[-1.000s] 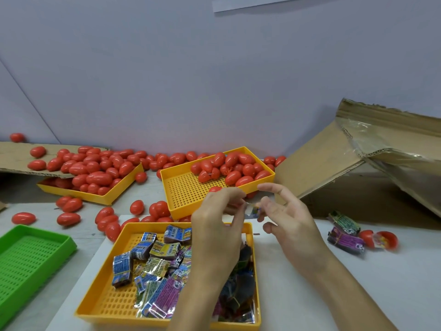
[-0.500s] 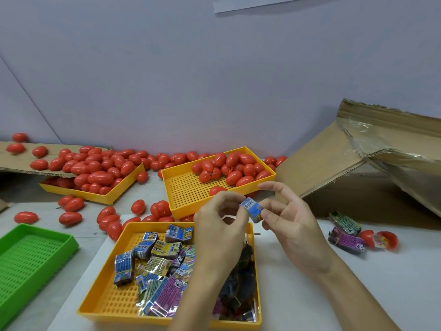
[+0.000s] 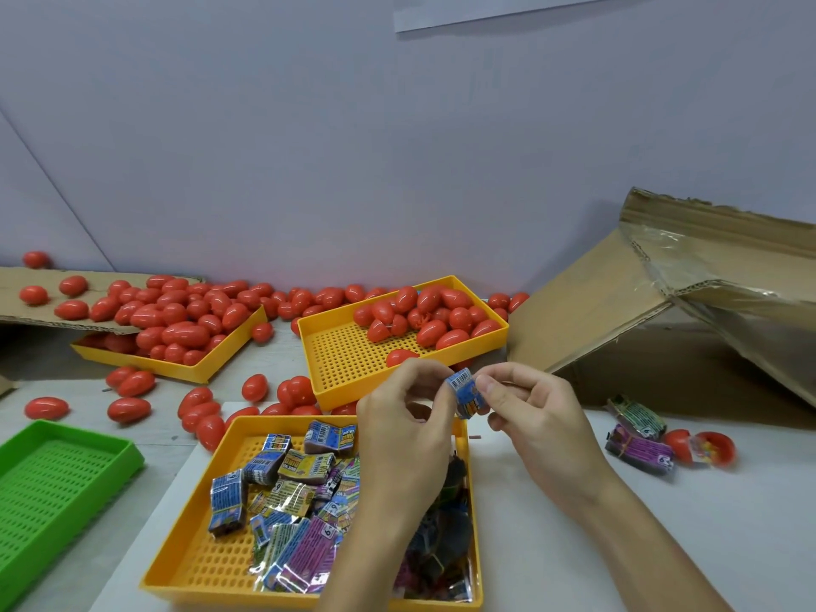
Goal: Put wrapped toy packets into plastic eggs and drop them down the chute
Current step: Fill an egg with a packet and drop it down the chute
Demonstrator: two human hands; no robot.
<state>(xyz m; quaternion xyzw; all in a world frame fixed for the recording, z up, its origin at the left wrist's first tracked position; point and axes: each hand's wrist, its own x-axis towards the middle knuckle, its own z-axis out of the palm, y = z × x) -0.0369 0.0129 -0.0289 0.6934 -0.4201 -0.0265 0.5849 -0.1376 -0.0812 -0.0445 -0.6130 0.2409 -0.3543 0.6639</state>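
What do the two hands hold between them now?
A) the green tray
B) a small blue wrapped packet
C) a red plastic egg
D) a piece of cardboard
B: the left hand and the right hand both pinch a small blue wrapped packet above the yellow tray.

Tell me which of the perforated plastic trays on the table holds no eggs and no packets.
The green perforated plastic tray at the left edge. It shows only its bare grid, while the three yellow perforated plastic trays hold red eggs or wrapped packets.
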